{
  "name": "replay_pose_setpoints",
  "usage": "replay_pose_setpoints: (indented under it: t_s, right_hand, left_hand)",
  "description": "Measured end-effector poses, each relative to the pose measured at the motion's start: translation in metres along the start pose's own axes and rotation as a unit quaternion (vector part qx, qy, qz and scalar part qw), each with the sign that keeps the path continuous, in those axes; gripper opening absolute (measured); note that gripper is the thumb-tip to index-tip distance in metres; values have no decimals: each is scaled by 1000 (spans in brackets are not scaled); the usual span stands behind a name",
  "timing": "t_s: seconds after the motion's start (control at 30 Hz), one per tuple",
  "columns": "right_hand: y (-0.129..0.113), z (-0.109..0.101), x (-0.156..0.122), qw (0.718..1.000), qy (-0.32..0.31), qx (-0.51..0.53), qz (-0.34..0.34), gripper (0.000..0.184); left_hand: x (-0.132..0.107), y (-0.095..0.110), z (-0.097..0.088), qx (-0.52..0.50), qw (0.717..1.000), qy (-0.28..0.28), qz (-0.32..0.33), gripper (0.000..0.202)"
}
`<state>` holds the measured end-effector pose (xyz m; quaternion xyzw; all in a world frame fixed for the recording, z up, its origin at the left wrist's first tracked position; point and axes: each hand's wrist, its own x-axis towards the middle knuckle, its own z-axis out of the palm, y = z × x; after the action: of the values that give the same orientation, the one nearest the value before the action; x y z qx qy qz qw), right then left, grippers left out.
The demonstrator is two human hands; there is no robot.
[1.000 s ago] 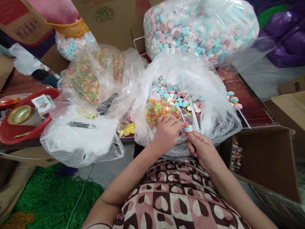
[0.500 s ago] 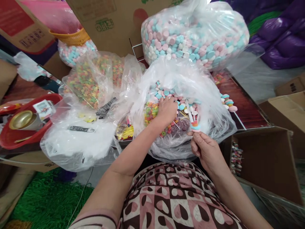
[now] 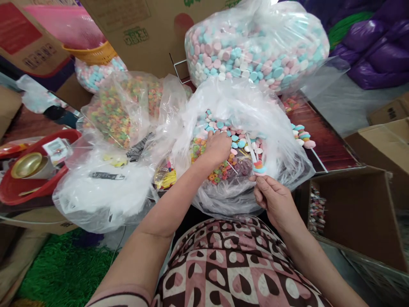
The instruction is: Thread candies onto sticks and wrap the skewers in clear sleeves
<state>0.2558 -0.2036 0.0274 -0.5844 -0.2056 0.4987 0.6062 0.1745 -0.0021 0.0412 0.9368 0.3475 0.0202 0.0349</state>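
My left hand (image 3: 218,147) reaches into an open clear plastic bag (image 3: 283,149), its fingers curled down among pastel marshmallows (image 3: 234,138). Its fingertips are hidden, so what they grip, if anything, cannot be seen. Colourful gummy rings (image 3: 198,147) lie beside and below that wrist. Over the bag's near right side, my right hand (image 3: 273,194) pinches a candy skewer (image 3: 260,169) strung with a pink and a blue marshmallow and an orange-red piece. White sticks (image 3: 251,147) stand just behind it.
A large tied bag of marshmallows (image 3: 255,51) stands behind. On the left are a bag of gummy rings (image 3: 111,106), clear wrappers (image 3: 105,187) and a red basket (image 3: 9,187). A finished-looking candy skewer (image 3: 305,138) lies right, above an open cardboard box (image 3: 354,209).
The whole view has shifted slightly to the left. My left hand stays among the marshmallows with its fingers bent down, and my right hand still holds the candy skewer.
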Motion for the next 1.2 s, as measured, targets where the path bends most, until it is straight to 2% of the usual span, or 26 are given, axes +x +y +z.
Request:
replay_pose_setpoints:
  t_s: [0.1, 0.2, 0.3, 0.4, 0.53, 0.63, 0.73, 0.8, 0.87, 0.9, 0.97, 1.03, 1.07, 1.13, 1.2]
  right_hand:
    - [0, -1, -1, 1000, 2, -2, 2, 40]
    - [1, -1, 0, 1000, 2, 0, 3, 40]
    - [2, 0, 0, 1000, 1, -5, 3, 40]
    - [3, 2, 1, 1000, -3, -12, -1, 40]
    - [3, 3, 0, 1000, -4, -17, -6, 40]
    - [4, 2, 1, 1000, 1, -20, -8, 41]
    - [4, -2, 5, 999, 2, -31, -23, 39]
    - [1, -4, 9, 998, 4, -52, -43, 34]
    - [-5, -4, 14, 992, 17, -95, -77, 30]
    - [-8, -3, 16, 987, 29, -122, -100, 28]
    - [-16, 1, 20, 974, 45, -169, -146, 26]
    - [-22, 8, 24, 965, 40, -185, -181, 25]
    - [-23, 11, 25, 964, 30, -183, -188, 26]
    - [-24, 17, 26, 968, 9, -168, -186, 26]
    - [-23, 21, 26, 973, -8, -151, -176, 25]
  left_hand:
    - [3, -5, -5, -21, 999, 1, -24, 20]
    - [1, -8, -13, -93, 994, 25, -48, 21]
    - [-2, -5, -19, -170, 984, 2, -52, 17]
    - [-4, 3, -18, -128, 991, -29, -30, 17]
    - [-10, 13, -9, -42, 999, -14, 1, 20]
    - [-16, 16, -4, -23, 998, 2, 56, 19]
    - [-18, 14, -3, -61, 995, 33, 78, 15]
    - [-20, 11, -5, -147, 986, 62, 37, 12]
    - [-26, 7, -9, -295, 951, 89, -29, 10]
    - [-31, 6, -11, -382, 918, 94, -59, 9]
    - [-44, 7, -15, -547, 828, 83, -93, 10]
    - [-59, 11, -17, -651, 749, 64, -107, 15]
    - [-66, 14, -17, -681, 721, 55, -112, 16]
    - [-76, 19, -17, -719, 683, 43, -123, 18]
    - [-82, 23, -17, -742, 658, 35, -125, 19]
